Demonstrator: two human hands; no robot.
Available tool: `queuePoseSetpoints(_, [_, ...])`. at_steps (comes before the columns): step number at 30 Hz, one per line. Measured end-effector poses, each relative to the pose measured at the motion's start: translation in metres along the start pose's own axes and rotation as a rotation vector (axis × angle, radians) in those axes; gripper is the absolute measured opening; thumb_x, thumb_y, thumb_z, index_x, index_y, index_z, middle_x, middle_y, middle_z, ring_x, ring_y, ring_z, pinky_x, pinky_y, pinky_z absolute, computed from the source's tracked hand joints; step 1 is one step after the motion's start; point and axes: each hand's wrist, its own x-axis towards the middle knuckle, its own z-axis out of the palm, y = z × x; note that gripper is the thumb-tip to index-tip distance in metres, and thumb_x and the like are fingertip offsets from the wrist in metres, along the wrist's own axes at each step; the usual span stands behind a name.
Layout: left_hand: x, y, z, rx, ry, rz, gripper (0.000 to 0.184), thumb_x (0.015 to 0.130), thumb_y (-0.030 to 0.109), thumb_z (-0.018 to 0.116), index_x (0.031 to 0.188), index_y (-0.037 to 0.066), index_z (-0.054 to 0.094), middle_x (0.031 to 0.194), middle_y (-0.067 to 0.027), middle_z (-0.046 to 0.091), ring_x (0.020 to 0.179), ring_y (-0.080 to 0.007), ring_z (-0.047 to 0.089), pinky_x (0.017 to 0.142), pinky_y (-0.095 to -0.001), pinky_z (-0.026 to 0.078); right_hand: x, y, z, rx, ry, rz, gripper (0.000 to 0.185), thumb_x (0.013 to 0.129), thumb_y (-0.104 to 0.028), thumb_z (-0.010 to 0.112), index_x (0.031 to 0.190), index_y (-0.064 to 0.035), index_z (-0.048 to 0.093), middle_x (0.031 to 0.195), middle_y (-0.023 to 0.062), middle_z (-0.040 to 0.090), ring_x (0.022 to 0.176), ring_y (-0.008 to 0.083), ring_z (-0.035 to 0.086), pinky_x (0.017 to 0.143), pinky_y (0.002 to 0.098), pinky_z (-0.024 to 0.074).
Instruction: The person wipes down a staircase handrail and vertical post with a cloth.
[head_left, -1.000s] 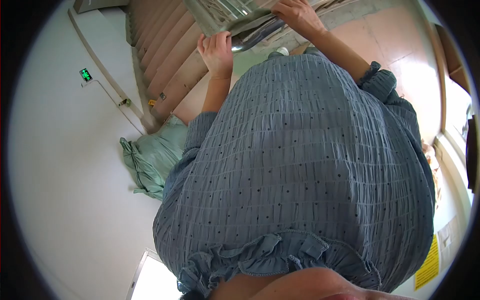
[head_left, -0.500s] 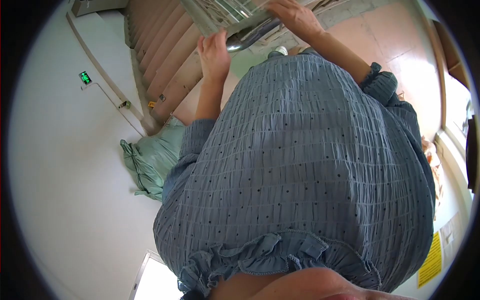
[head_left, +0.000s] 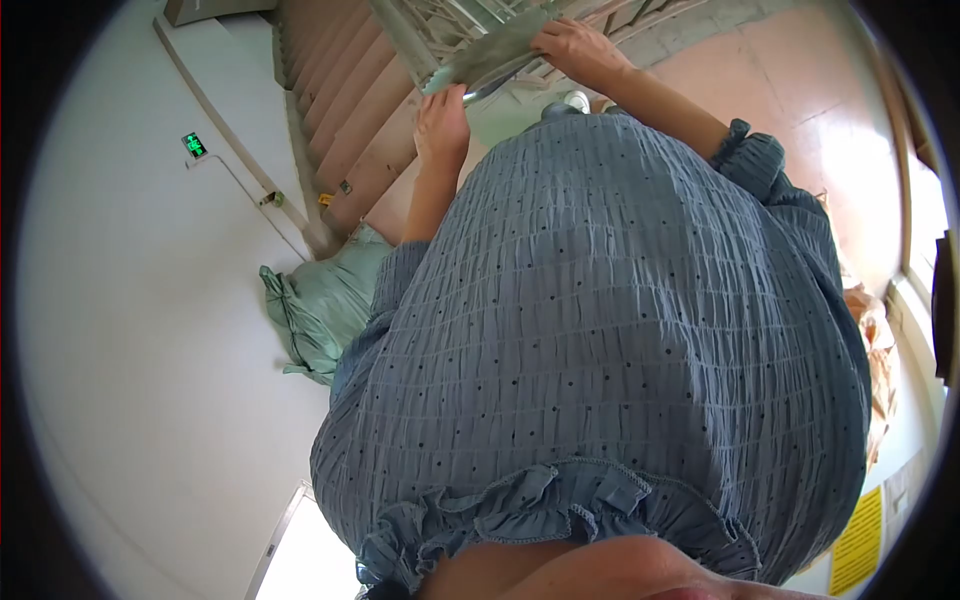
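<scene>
Left hand (head_left: 441,126): fingers nearly closed, gripping the cloth's left end.
Right hand (head_left: 582,52): fingers curled closed, gripping its right end.
Cloth (head_left: 492,56): grey-green, stretched between both hands, over the metal handrail (head_left: 474,97).

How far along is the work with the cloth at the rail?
Done, by the look of it: the cloth is up at the rail, spread between both hands. In hand: the left hand has one end, the right hand the other. Left: neither has let go, so releasing it seems outstanding; what else remains, this view doesn't settle.
</scene>
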Motion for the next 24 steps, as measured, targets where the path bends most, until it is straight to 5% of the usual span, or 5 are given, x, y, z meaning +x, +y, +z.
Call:
queuePoseSetpoints(13, [0.044,-0.019,0.034,-0.064,-0.115,-0.119,0.029,0.089,0.018,0.055,0.117,0.013,0.06,0.119,-0.0134,0.06,0.101,-0.0363,0.059,0.084,-0.0452,0.048,0.018,0.032,0.036,0.025,-0.054,0.138,0.02,0.083,-0.01,0.058,0.103,-0.0103,0.062,0.106,0.0079,0.057,0.104,0.0263,0.06,0.081,0.0385,0.052])
queuePoseSetpoints(15, [0.043,-0.032,0.043,-0.098,-0.091,-0.124,0.026,0.088,0.018,0.057,0.113,0.014,0.062,0.108,-0.0137,0.063,0.102,-0.0353,0.059,0.083,-0.0448,0.048,0.032,0.027,0.032,-0.156,-0.338,0.186,0.017,0.082,-0.008,0.056,0.098,-0.0044,0.062,0.101,0.0154,0.062,0.099,0.0289,0.062,0.077,0.0363,0.0537])
queuePoseSetpoints(19, [0.077,-0.033,0.01,0.064,-0.277,-0.26,0.024,0.086,0.015,0.06,0.11,0.014,0.064,0.096,-0.0127,0.066,0.096,-0.0342,0.06,0.082,-0.044,0.048,0.045,0.046,0.058,-0.257,-0.271,0.074,0.017,0.085,-0.009,0.054,0.098,-0.0042,0.061,0.1,0.0169,0.063,0.096,0.0285,0.064,0.072,0.0369,0.0549])
queuePoseSetpoints(21, [0.089,-0.045,0.014,0.014,0.145,0.039,0.017,0.085,0.013,0.059,0.101,0.014,0.064,0.085,-0.0078,0.067,0.09,-0.0309,0.061,0.078,-0.0434,0.048,0.059,0.026,0.017,-0.104,-0.422,0.376,0.016,0.087,-0.012,0.051,0.097,-0.0038,0.061,0.101,0.0166,0.063,0.093,0.0291,0.065,0.073,0.0381,0.0549])
queuePoseSetpoints(24, [0.078,-0.047,0.015,0.04,0.202,0.091,0.017,0.085,0.013,0.059,0.101,0.013,0.063,0.087,-0.0087,0.067,0.088,-0.0308,0.061,0.076,-0.0435,0.047,0.05,0.016,0.019,-0.091,-0.329,0.325,0.017,0.088,-0.014,0.051,0.096,-0.0037,0.06,0.1,0.0153,0.064,0.093,0.0295,0.065,0.074,0.0396,0.0546])
